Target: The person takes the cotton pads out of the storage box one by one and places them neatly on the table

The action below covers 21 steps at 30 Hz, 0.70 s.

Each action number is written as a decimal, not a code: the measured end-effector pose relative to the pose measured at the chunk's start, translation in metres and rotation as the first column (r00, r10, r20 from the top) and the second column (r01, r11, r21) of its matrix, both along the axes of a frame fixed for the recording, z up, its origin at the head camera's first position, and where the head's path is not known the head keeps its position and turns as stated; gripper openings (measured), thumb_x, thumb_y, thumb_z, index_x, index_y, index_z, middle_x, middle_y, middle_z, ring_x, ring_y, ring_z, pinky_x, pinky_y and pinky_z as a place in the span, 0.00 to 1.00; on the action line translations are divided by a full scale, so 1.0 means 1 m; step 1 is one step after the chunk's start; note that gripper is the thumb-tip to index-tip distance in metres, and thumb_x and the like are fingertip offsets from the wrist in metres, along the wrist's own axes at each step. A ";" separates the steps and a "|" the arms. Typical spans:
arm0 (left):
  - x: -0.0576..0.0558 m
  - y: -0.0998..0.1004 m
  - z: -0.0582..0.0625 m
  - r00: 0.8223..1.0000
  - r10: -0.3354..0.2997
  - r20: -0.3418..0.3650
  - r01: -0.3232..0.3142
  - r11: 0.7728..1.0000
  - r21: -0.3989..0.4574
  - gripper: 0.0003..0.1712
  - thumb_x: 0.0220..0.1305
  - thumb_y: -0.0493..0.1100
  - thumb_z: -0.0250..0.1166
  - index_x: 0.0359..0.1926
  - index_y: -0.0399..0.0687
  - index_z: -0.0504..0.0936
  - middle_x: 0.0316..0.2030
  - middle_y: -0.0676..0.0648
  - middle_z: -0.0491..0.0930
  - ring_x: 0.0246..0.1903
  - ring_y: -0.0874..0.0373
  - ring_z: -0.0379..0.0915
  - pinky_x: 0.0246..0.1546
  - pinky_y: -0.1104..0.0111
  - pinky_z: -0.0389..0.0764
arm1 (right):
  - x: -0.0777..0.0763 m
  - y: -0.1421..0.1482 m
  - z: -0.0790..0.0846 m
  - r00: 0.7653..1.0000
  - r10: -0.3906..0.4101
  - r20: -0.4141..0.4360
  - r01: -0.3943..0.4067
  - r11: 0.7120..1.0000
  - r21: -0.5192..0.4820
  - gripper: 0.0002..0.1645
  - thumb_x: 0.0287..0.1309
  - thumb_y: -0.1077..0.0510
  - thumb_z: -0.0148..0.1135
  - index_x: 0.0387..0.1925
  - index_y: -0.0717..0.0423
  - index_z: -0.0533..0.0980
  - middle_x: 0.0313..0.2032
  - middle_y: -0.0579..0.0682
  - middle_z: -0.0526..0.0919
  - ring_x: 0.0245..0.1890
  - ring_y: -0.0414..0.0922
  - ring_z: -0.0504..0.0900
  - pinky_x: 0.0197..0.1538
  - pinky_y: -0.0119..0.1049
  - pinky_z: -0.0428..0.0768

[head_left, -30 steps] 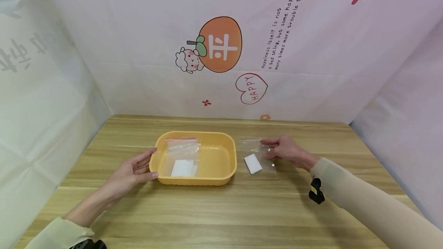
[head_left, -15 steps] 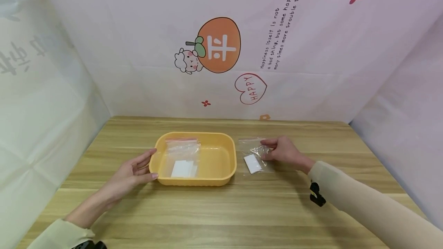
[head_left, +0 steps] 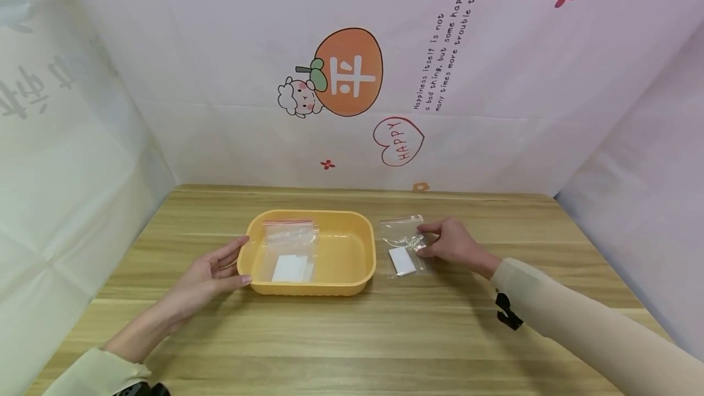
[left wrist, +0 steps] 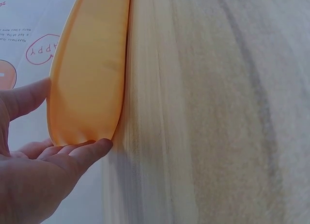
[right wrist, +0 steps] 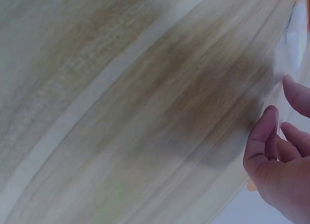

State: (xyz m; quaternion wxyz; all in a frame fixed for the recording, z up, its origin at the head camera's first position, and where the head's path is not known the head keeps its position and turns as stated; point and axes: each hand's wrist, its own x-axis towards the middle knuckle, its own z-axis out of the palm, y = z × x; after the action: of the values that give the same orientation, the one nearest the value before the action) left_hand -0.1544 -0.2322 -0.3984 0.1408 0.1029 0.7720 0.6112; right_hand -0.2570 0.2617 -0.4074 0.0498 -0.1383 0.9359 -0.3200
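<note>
Clear bag (head_left: 395,237) with white piece (head_left: 403,262) is placed on the counter (head_left: 330,341), just right of yellow tray (head_left: 343,255). Both hands are part-curled: bag's right edge is pinched by right hand (head_left: 452,242), tray's left end is held by left hand (head_left: 206,275). Step judged as pick-up; firm pinch, then lift, seemingly called for.

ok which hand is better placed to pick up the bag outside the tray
Likely the right hand: it touches that clear bag at its right edge. The left hand holds the yellow tray at its left end, farther away.
</note>
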 end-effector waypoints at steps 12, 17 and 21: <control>0.000 0.000 -0.002 1.000 0.011 -0.004 -0.011 1.000 -0.002 0.52 0.71 0.41 0.71 0.84 0.38 0.49 0.81 0.29 0.44 0.75 0.31 0.54 0.64 0.64 0.74 | 0.011 0.004 0.003 0.996 0.064 -0.066 -0.064 0.998 0.009 0.27 0.52 0.65 0.80 0.54 0.70 0.85 0.48 0.65 0.88 0.20 0.38 0.74 0.22 0.31 0.74; -0.001 0.000 -0.002 1.000 0.005 -0.014 -0.005 1.000 0.007 0.52 0.71 0.40 0.71 0.83 0.37 0.49 0.81 0.30 0.45 0.75 0.31 0.55 0.62 0.69 0.75 | 0.015 0.000 0.001 0.995 0.094 -0.045 -0.094 0.996 0.003 0.26 0.52 0.67 0.79 0.54 0.69 0.84 0.31 0.55 0.87 0.15 0.37 0.71 0.18 0.31 0.69; -0.001 -0.001 -0.002 1.000 0.003 -0.017 -0.003 1.000 0.006 0.51 0.72 0.40 0.70 0.83 0.36 0.49 0.81 0.30 0.46 0.75 0.32 0.55 0.61 0.71 0.75 | 0.017 -0.001 -0.003 0.994 0.101 -0.035 -0.101 0.995 0.013 0.25 0.54 0.68 0.78 0.54 0.68 0.85 0.28 0.52 0.86 0.13 0.37 0.70 0.17 0.31 0.69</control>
State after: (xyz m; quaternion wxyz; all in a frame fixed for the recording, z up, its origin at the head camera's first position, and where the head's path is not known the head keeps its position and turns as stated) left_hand -0.1551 -0.2327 -0.4000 0.1330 0.1076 0.7716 0.6127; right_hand -0.2403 0.2602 -0.4099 0.0498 -0.1908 0.9303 -0.3092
